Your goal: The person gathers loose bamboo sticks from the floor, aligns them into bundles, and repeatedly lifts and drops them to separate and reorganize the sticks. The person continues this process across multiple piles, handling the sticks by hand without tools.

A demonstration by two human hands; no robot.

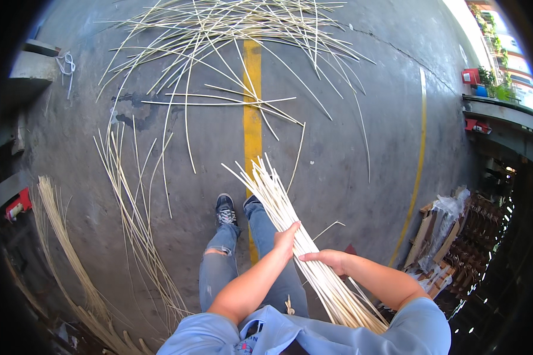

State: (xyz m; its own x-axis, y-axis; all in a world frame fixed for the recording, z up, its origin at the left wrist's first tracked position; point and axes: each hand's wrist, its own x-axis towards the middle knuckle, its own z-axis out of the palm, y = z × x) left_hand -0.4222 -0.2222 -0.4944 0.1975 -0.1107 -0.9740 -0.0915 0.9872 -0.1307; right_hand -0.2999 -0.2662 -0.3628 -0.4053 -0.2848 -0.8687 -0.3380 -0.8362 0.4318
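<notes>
I stand on a grey concrete floor holding a bundle of pale thin cane strips (278, 201) that slants from my right side down toward my feet. My left hand (286, 236) is wrapped around the bundle near its middle. My right hand (326, 258) rests on the bundle a little closer to my body, fingers curled over the strips. The bundle's far ends fan out above my shoes (225, 210).
Many loose cane strips (231, 35) lie scattered across the floor ahead, and more lie in rows at the left (130, 207). A yellow painted line (252, 118) runs along the floor. Stacked wooden pieces and plastic wrap (450, 231) sit at the right.
</notes>
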